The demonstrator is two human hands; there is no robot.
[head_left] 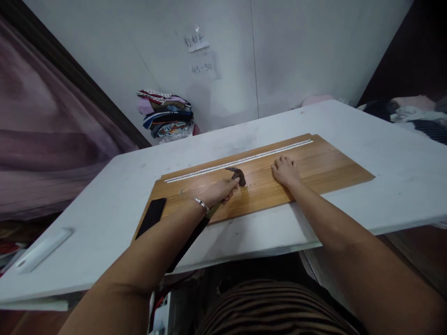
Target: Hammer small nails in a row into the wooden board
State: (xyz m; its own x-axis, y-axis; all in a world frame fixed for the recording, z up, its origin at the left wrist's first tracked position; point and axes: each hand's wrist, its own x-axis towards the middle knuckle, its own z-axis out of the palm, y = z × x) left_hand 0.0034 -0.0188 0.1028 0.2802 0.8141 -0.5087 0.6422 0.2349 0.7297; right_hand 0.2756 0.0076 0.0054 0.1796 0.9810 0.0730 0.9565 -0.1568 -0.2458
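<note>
My left hand [223, 188] is wrapped around the handle of a claw hammer [239, 176], close under its head. The hammer's striking end is down at the surface of a wooden board [314, 170], with its claw pointing up and left. The long handle runs back under my left forearm. Beside the hammer head are a few small dark marks [252, 184] on the board, too small to tell if they are nails or holes. My right hand [285, 170] rests on the board to the right, fingers bent and slightly apart, with nothing visible in it.
Two thin white strips [240, 160] lie along the board's far side. A black flat piece [152, 216] covers its left end. The white table [132, 172] carries a long white object [45, 249] at left. Folded clothes [167, 116] are stacked by the wall.
</note>
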